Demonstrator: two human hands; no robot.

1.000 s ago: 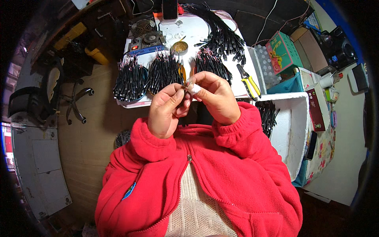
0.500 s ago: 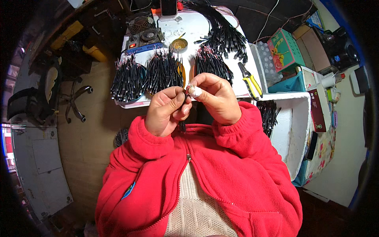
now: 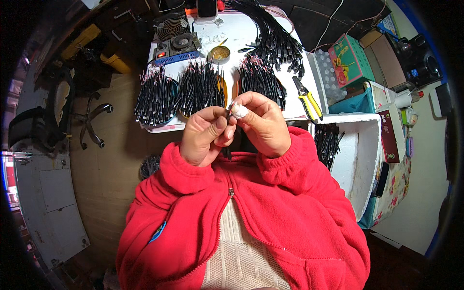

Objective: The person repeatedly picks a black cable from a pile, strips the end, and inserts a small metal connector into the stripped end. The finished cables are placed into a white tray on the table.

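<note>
In front of my chest my left hand (image 3: 204,136) is closed on a short black cable (image 3: 227,153), whose lower end hangs below the fingers. My right hand (image 3: 266,126) pinches at the cable's upper end, where a bit of reddish wire shows between the fingertips. White wrapping covers the right thumb tip. The two hands touch or nearly touch. Beyond them, bundles of black cables with pinkish wire ends stand along the table edge: a left bundle (image 3: 155,99), a middle bundle (image 3: 200,92) and a right bundle (image 3: 261,82).
On the white table (image 3: 232,36) are a small blue heating device (image 3: 179,53), a round tin (image 3: 220,54), a heap of long cables (image 3: 278,41) and yellow-handled wire strippers (image 3: 309,102). A white foam box (image 3: 355,145) with cables stands at right. A chair base (image 3: 89,118) is at left.
Both hands stay together at the cable. My right hand has shifted slightly left, and the hanging cable end has swung a little to the right.
</note>
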